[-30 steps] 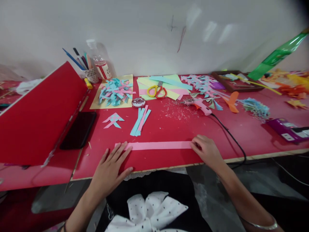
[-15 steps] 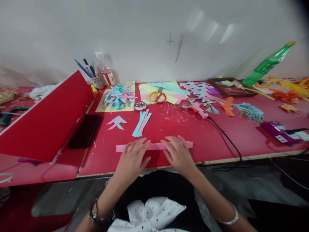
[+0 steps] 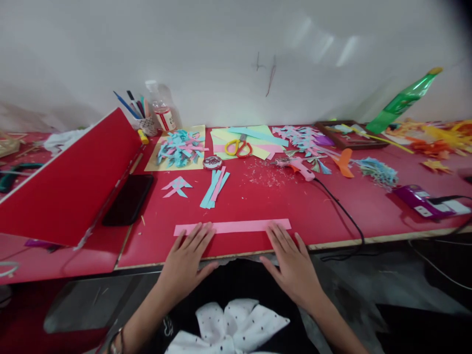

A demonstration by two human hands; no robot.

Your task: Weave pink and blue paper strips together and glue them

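At lower center of the frame, forearms [image 3: 145, 312] angled in from the bottom edge, left hand [image 3: 187, 261] and right hand [image 3: 293, 265] lie open, palms down, fingertips on a pink paper strip [image 3: 239, 227].

Black phone [image 3: 127, 201], tilted green bottle [image 3: 403, 104], clear bottle [image 3: 161, 108] beside pen cup [image 3: 148, 127].

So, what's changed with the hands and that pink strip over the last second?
The right hand, first curled at the right end of the pink strip, has opened out. The hands came close together near the middle, then spread apart: left hand leftward, right hand rightward, fingers now laid on the strip. The scissors and glue gun stayed put.
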